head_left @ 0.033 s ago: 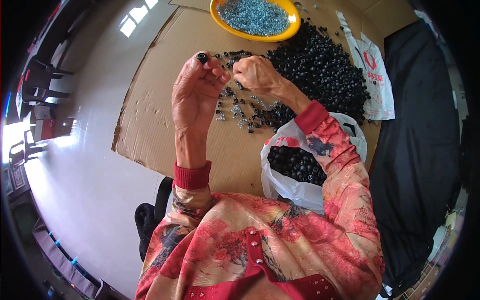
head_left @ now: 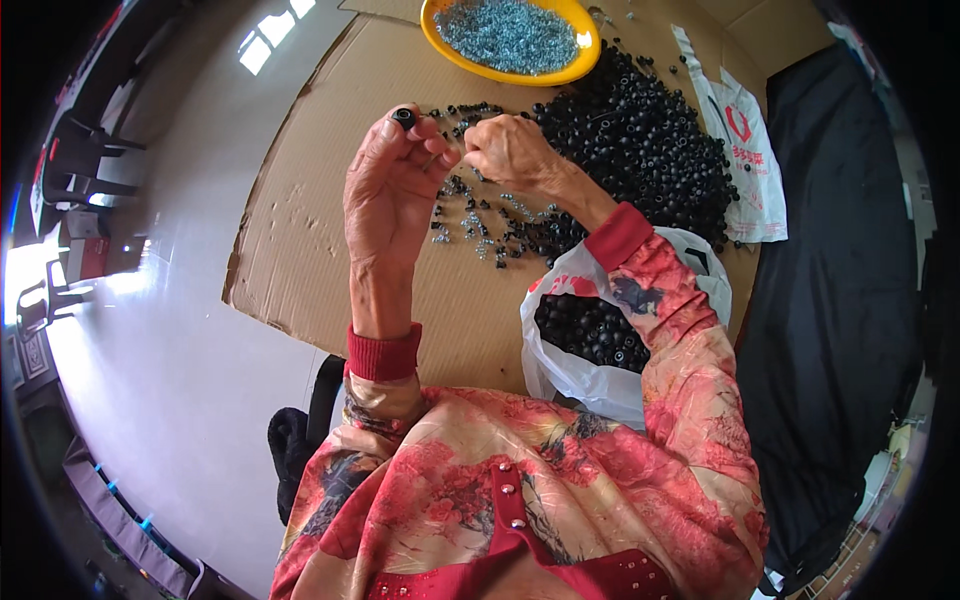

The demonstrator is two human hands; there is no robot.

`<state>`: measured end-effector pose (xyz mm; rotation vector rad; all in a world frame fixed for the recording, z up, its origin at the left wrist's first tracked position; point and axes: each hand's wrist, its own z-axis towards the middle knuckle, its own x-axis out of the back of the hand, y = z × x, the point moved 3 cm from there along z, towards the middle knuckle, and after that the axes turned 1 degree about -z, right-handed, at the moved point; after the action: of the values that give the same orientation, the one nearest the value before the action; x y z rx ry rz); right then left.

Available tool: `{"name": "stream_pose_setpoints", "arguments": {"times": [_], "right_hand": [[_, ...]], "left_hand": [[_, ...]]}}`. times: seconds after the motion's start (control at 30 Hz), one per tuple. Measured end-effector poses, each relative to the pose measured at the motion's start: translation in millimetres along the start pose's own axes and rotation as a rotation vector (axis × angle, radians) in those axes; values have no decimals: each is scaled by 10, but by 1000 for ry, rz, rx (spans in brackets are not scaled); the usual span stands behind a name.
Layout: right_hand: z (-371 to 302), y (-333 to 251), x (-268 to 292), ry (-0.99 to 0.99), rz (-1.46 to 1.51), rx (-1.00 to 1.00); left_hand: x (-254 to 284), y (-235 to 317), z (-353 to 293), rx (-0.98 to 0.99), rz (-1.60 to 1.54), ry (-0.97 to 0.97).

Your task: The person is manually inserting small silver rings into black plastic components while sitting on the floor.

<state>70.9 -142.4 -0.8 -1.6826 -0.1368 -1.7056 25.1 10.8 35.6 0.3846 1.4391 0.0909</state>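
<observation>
My left hand (head_left: pixel 388 190) is raised over the cardboard, palm up. Its thumb and forefinger pinch a small round black plastic piece (head_left: pixel 403 116) with a hollow centre. Close by on the right, my right hand (head_left: pixel 515 152) is closed with its fingers curled in; whatever they hold is hidden. Beyond and below it spreads a big heap of loose black pieces (head_left: pixel 640 140) of the same look. Small clear bluish pieces (head_left: pixel 482 248) lie scattered among black ones just below the hands.
A yellow bowl (head_left: pixel 432 42) of tiny clear bluish pieces stands at the far edge of the cardboard sheet (head_left: pixel 300 230). An open white plastic bag (head_left: pixel 590 388) of black pieces sits near my right forearm. Another white bag (head_left: pixel 765 200) lies flat at the right.
</observation>
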Motion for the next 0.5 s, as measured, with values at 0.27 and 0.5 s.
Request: {"name": "stream_pose_setpoints", "arguments": {"times": [0.27, 0.5], "right_hand": [[41, -14, -53, -25, -102, -69], [-128, -232, 728, 66, 1000, -233]], "left_hand": [[23, -26, 0, -8, 31, 55], [-81, -100, -39, 36, 89, -30]]}}
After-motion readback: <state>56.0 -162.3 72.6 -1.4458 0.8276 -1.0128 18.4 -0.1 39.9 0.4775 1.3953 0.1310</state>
